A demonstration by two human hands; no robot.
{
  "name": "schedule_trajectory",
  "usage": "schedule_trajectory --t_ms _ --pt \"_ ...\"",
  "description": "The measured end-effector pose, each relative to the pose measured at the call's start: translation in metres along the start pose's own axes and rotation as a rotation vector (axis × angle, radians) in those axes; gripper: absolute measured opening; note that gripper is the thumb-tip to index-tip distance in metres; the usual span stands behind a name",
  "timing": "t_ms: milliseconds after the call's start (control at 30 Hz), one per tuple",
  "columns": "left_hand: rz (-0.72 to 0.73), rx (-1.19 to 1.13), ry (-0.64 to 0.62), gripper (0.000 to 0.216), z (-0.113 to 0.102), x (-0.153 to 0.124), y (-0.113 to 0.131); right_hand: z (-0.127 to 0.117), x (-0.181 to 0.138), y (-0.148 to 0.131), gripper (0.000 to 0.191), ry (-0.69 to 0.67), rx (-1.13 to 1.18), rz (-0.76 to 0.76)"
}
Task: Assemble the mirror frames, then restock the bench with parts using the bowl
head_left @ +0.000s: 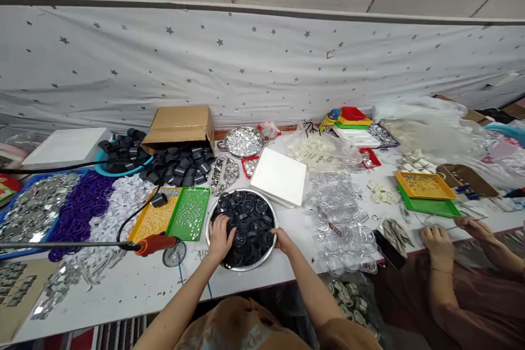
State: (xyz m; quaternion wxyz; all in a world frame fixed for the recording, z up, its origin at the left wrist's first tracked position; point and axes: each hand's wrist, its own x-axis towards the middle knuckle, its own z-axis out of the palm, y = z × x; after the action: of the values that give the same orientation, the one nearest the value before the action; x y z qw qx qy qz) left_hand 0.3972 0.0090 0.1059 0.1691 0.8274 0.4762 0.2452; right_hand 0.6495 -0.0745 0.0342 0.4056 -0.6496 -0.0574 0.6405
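A round metal bowl (272,251) stands in front of me, heaped with black plastic wheel-shaped parts (248,224). Inside its left edge, my left hand (220,238) lies on the parts with the fingers and thumb apart; the fingertips are partly lost among the black pieces. My right hand (284,240) grips the bowl's rim on the right side. Just left of the bowl are a green tray (197,188) of small shiny pieces and a yellow tray (143,229) with small beads.
An orange-handled tool (156,244) hangs across the left side above a small round disc (174,254). White boxes (279,175), clear plastic rings (340,224) and a cardboard box (180,126) surround the bowl. At right are a phone (389,249) and another person's hands (438,243).
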Motion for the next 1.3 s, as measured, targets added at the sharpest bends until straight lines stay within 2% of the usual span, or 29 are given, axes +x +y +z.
schedule_trajectory --t_ms 133,233,300,400,467,533,633,733,867,967,1133,1300 --pt "0.105 0.024 -0.031 0.024 -0.008 0.006 0.008 -0.007 -0.01 0.003 0.029 -0.088 0.034 -0.015" --pt "0.241 0.031 -0.114 0.025 -0.015 0.0 0.011 -0.017 -0.023 0.003 0.028 -0.163 0.072 -0.041" --pt "0.319 0.016 -0.173 0.024 -0.019 -0.007 0.011 -0.026 -0.031 0.001 0.035 -0.199 0.107 -0.055" --pt "0.35 -0.047 -0.182 0.027 -0.025 -0.009 0.012 -0.046 -0.038 -0.004 0.045 -0.161 0.175 -0.064" --pt "0.298 -0.128 -0.13 0.026 -0.029 0.002 0.014 -0.063 -0.036 -0.009 0.043 -0.051 0.229 -0.081" --pt "0.177 -0.243 -0.091 0.023 -0.032 0.025 0.017 -0.079 -0.029 -0.019 0.036 0.101 0.276 -0.119" --pt "-0.025 -0.364 -0.092 0.024 -0.03 0.077 0.024 -0.099 -0.011 -0.041 0.029 0.316 0.308 -0.199" --pt "-0.119 -0.4 -0.14 0.026 -0.017 0.138 0.03 -0.109 0.008 -0.07 0.03 0.431 0.306 -0.264" --pt "-0.252 -0.457 -0.275 0.027 0.014 0.203 0.038 -0.105 0.03 -0.1 0.033 0.434 0.297 -0.285" --pt "-0.379 -0.503 -0.359 0.036 0.04 0.231 0.043 -0.1 0.042 -0.109 0.036 0.419 0.285 -0.262" --pt "-0.511 -0.655 -0.455 0.066 0.077 0.249 0.042 -0.099 0.053 -0.114 0.047 0.413 0.267 -0.219" --pt "-0.55 -0.84 -0.486 0.09 0.096 0.253 0.039 -0.101 0.053 -0.119 0.055 0.353 0.272 -0.162"
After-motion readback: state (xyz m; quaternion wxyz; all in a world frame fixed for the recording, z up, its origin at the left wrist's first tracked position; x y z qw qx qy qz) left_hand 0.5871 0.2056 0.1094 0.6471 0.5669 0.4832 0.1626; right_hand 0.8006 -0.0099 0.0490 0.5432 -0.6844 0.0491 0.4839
